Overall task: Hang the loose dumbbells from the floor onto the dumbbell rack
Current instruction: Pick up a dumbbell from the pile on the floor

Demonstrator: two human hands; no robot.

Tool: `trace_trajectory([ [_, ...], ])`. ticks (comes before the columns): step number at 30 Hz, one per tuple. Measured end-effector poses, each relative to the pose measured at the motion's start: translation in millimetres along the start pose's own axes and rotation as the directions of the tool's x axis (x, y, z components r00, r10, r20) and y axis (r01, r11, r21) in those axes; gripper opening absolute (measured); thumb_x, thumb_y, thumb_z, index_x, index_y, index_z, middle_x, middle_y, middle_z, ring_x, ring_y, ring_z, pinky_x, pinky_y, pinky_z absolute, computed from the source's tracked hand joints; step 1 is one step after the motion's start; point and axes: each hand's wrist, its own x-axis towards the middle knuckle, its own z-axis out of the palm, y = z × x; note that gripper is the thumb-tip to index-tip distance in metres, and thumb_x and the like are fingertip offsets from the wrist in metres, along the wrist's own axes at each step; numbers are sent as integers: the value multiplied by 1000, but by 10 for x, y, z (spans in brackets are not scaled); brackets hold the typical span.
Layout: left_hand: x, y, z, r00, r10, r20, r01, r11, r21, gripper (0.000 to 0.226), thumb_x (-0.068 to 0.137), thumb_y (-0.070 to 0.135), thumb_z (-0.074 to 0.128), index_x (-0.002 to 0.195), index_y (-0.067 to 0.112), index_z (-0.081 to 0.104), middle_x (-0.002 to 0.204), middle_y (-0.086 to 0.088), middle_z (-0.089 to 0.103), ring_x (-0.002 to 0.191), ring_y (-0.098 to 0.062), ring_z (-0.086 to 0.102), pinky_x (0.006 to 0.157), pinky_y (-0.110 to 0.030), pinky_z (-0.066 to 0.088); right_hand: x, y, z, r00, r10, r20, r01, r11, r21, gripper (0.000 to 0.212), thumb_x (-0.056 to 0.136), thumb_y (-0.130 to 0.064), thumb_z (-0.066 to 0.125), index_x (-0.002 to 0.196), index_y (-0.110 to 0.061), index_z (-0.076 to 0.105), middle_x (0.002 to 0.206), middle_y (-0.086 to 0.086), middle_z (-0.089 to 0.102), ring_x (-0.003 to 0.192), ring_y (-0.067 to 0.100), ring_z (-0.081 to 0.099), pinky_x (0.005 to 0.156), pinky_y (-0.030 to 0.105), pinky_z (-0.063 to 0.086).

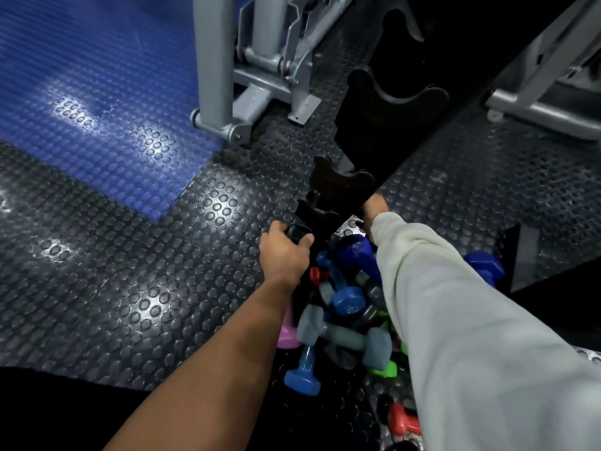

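Observation:
A black dumbbell rack (387, 102) with curved cradles rises from the floor at centre. My left hand (286, 252) grips a black dumbbell (297, 231) right at the rack's lowest cradle (317, 216). My right hand (375, 208) reaches behind the rack's lower part, and its fingers are hidden, so what it holds cannot be told. Several loose dumbbells lie heaped at the rack's foot: blue ones (346, 299), a grey one (344, 335), a pink one (287, 333), a green one (383, 369) and a red one (401, 418).
The floor is dark studded rubber (130, 288) with a blue mat (84, 102) at the upper left. A grey machine frame (227, 76) stands behind the rack, and another grey frame (546, 102) sits at the upper right. A black base plate (527, 255) lies right.

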Motion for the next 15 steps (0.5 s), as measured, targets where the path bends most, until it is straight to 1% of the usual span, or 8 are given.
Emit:
trace_trajectory([
  [2, 5, 0, -7, 1000, 5, -4, -5, 1000, 14, 38, 81, 45, 85, 104, 30, 58, 112, 0, 67, 96, -19, 68, 94, -42, 60, 370, 255, -27, 995, 58, 76, -65, 994, 88, 48, 70, -71, 48, 85, -26, 59, 98, 1, 61, 110, 27, 58, 104, 41, 43],
  [3, 4, 1, -11, 1000, 4, -1, -4, 1000, 20, 37, 82, 45, 84, 103, 30, 57, 111, 0, 66, 96, -20, 67, 94, -42, 59, 504, 352, -39, 995, 68, 67, -75, 991, 115, 64, 65, -77, 49, 99, -25, 66, 107, 2, 66, 117, 31, 60, 109, 43, 40],
  [5, 3, -15, -17, 1000, 9, 11, -9, 1000, 9, 37, 81, 46, 84, 101, 30, 57, 110, 0, 66, 95, -20, 67, 92, -44, 60, 65, 113, -138, 994, 82, 68, -91, 987, 133, 89, 65, -84, 43, 124, -21, 65, 127, 4, 66, 124, 32, 58, 113, 49, 37],
  [8, -1, 6, -48, 999, 14, 29, -14, 1000, 26, 41, 80, 48, 84, 103, 29, 56, 111, -1, 65, 97, -22, 67, 94, -45, 59, -802, -357, -286, 997, 41, 58, -41, 999, 6, 64, 93, -71, 30, 108, -19, 64, 118, 3, 64, 110, 26, 58, 111, 43, 38],
  [9, -2, 23, -69, 999, 9, 36, -11, 999, 51, 42, 81, 48, 83, 104, 27, 55, 112, -2, 65, 99, -23, 66, 95, -44, 58, -902, -393, -351, 998, 24, 58, -22, 999, -41, 64, 96, -69, 25, 103, -21, 66, 116, 1, 65, 109, 24, 59, 111, 42, 38],
  [11, -7, 59, -125, 998, -11, 65, 4, 994, 105, 45, 83, 49, 82, 108, 23, 54, 115, -5, 65, 102, -25, 64, 90, -40, 55, -939, -331, -518, 998, -8, 68, 19, 987, -160, 81, 83, -85, 17, 101, -29, 72, 123, 3, 69, 115, 27, 62, 112, 48, 38],
  [13, -13, 110, -185, 994, -30, 109, 11, 986, 168, 50, 85, 51, 80, 113, 21, 52, 118, -6, 65, 103, -27, 64, 83, -40, 54, -809, -164, -740, 998, -14, 65, 30, 966, -255, 109, 62, -100, 8, 117, -32, 72, 132, 5, 66, 124, 30, 59, 113, 52, 37],
  [15, -36, 165, -241, 984, -50, 171, 11, 975, 224, 55, 88, 51, 77, 123, 19, 49, 122, -8, 64, 108, -30, 65, 79, -39, 51, -1011, -198, -974, 999, 4, 32, 9, 925, -381, 115, 66, -99, 5, 134, -27, 64, 141, 6, 60, 130, 31, 54, 115, 50, 34],
])
